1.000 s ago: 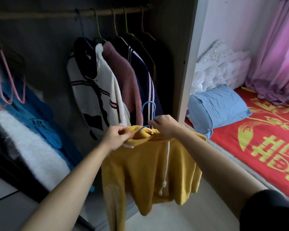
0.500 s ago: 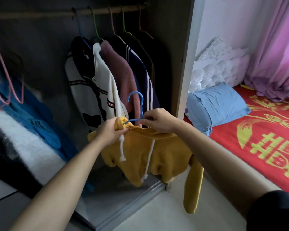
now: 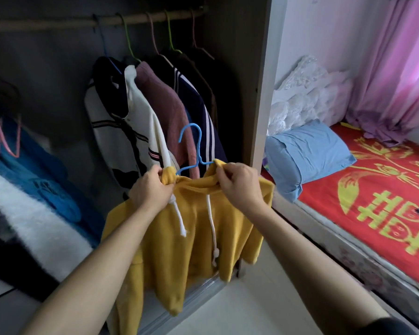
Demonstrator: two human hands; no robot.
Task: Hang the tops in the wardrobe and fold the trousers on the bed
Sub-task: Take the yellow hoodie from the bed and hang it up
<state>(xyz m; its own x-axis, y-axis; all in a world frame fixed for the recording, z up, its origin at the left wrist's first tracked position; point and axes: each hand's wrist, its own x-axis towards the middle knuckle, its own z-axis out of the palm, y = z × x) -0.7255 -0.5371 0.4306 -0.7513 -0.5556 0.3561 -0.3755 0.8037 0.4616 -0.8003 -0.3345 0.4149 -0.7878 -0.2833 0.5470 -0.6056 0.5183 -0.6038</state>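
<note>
A yellow hooded top (image 3: 191,243) with white drawstrings hangs in front of the open wardrobe, a blue hanger (image 3: 194,151) sticking up out of its neck. My left hand (image 3: 151,187) grips the left side of the collar. My right hand (image 3: 237,182) pinches the right side of the collar. The hanger's hook is free, well below the wardrobe rail (image 3: 94,21). Several tops (image 3: 155,112) hang on that rail behind the yellow one.
The wardrobe's side panel (image 3: 261,93) stands just right of my hands. A bed with a red and yellow cover (image 3: 385,194), a blue pillow (image 3: 307,153) and pink curtains (image 3: 397,68) lies to the right. Blue and white fluffy fabric (image 3: 22,213) and pink hangers (image 3: 7,131) fill the wardrobe's left.
The yellow top has been spread out on the hanger. My hands have moved apart to the two sides of the collar, and the hanger's hook now stands upright between them.
</note>
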